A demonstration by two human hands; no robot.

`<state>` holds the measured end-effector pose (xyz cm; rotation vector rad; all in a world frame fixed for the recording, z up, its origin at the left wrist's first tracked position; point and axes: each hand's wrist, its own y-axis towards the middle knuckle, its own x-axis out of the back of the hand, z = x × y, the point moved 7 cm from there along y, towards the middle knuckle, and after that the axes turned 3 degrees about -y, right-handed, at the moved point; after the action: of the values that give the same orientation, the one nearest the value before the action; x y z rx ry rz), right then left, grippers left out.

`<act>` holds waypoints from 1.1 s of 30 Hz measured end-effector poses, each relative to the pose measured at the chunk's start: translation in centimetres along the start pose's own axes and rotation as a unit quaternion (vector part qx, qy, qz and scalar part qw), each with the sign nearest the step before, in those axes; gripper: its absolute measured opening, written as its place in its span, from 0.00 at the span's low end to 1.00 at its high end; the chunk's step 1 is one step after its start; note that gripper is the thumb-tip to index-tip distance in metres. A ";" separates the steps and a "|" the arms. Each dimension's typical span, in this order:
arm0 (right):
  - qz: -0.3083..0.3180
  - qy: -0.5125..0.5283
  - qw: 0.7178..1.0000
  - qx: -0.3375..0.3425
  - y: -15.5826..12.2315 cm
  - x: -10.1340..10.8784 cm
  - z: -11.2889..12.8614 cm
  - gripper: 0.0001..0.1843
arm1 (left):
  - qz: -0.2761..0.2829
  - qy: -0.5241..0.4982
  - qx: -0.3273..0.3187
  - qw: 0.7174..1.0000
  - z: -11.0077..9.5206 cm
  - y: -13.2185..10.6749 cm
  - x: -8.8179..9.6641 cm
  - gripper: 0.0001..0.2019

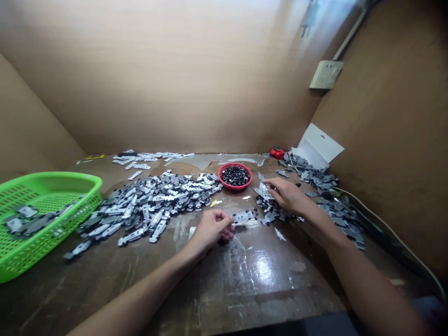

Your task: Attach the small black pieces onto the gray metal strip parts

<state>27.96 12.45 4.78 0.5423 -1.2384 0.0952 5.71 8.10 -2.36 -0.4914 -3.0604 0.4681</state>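
My right hand [287, 195] reaches out over the desk, its fingers stretched forward and close together, with the tips down on a small heap of silver metal pieces [268, 203]. I can't tell from this view whether they pinch one piece or only rest on it. My left hand [212, 228] is curled, fingers pressed together, just beside a single metal strip [244, 216] lying between my two hands. I can't tell whether it has hold of the strip's end either.

Further out, a large spread of the same pieces [150, 205] covers the desk [252, 284] on my left, with a thinner scatter [150, 158] along the far side. A round red basket [235, 187] of small black parts sits just past the top of that spread, and a green plastic basket [63, 179] holding a few grey pieces sits at the left. More grey pieces [332, 205] lie to my right, near a pale cable [381, 228].

The pieces lie loose and overlapping, so pinching one could drag its neighbours out of place. A careless sweep of my wrist could catch the red basket and spill the black parts across the desk. Pieces at the right could also slip off by the cable, where they'd be hard to reach.
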 end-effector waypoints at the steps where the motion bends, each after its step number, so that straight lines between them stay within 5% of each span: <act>1: -0.018 0.019 1.000 0.010 0.0 0.4 0.7 0.16 | 0.001 -0.001 0.000 1.000 0.0 0.0 0.0 0.12; 8: -0.074 0.216 0.973 -0.043 -0.5 1.3 5.0 0.09 | -0.003 -0.003 -0.004 1.000 0.2 0.2 0.0 0.11; 14: -0.053 0.394 0.908 -0.136 -0.5 -0.2 4.5 0.13 | -0.013 0.000 -0.009 1.000 -0.1 0.0 0.0 0.11; 22: 0.018 0.461 0.865 -0.196 -1.3 -1.6 5.9 0.18 | -0.022 -0.011 -0.010 1.000 0.0 0.1 0.2 0.11; 33: 0.001 0.464 0.857 -0.223 -1.6 -3.9 5.9 0.13 | -0.028 -0.014 -0.009 0.999 0.2 0.2 0.1 0.11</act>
<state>22.04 9.33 1.99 0.0410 -0.2794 0.0548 5.61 8.24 -2.59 -0.4006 -3.0990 0.4516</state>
